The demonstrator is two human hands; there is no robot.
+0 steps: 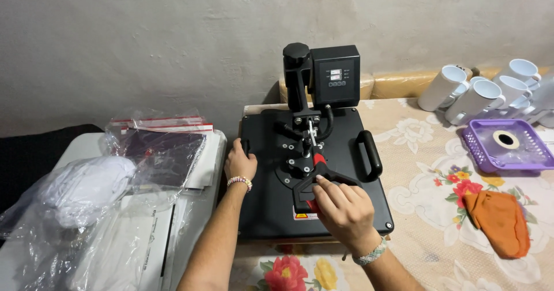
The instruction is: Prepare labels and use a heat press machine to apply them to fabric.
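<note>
The black heat press [346,170] sat closed on the flowered surface [427,193]. The right hand [343,207] curled its fingers [323,188] around the press handle [311,196]; the left hand [239,164] gripped the platen's left edge. Judged step: working the handle, which likely needed a firm lift while bracing.

Our arms are bare; a pink-and-white beaded bracelet [239,181] circles the left wrist, a pale woven band [369,255] the right.
</note>
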